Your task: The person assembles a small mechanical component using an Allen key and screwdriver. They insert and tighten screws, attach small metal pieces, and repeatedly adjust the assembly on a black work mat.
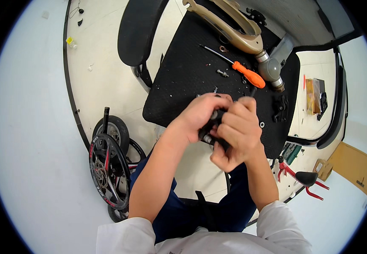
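At centre frame, just below the middle, my left hand and my right hand close together around a small dark part with a metal end showing at its lower edge. Both hands are curled tight on it, fingers pressed over the part so that most of it is hidden; I cannot tell exactly what it is. It is held in the air above the near edge of the black mat, which fills the upper middle of the frame.

On the mat, upper right of centre, lies an orange-handled screwdriver, untouched, its shaft pointing to the upper left. Beyond it, at the top of the frame, rests a tan bicycle frame piece with a grey tube end. A loose bolt and several small bits lie scattered on the mat, a small washer near my right hand, and a black bracket at the right edge of the mat.

At lower left stand black wheels with red trim; at lower right, a red stand with a black saddle.

Judging by the loose hardware and the idle screwdriver, the work appears part-way: the piece is in hand and being worked by fingers alone, with the small parts not yet fitted or put away.
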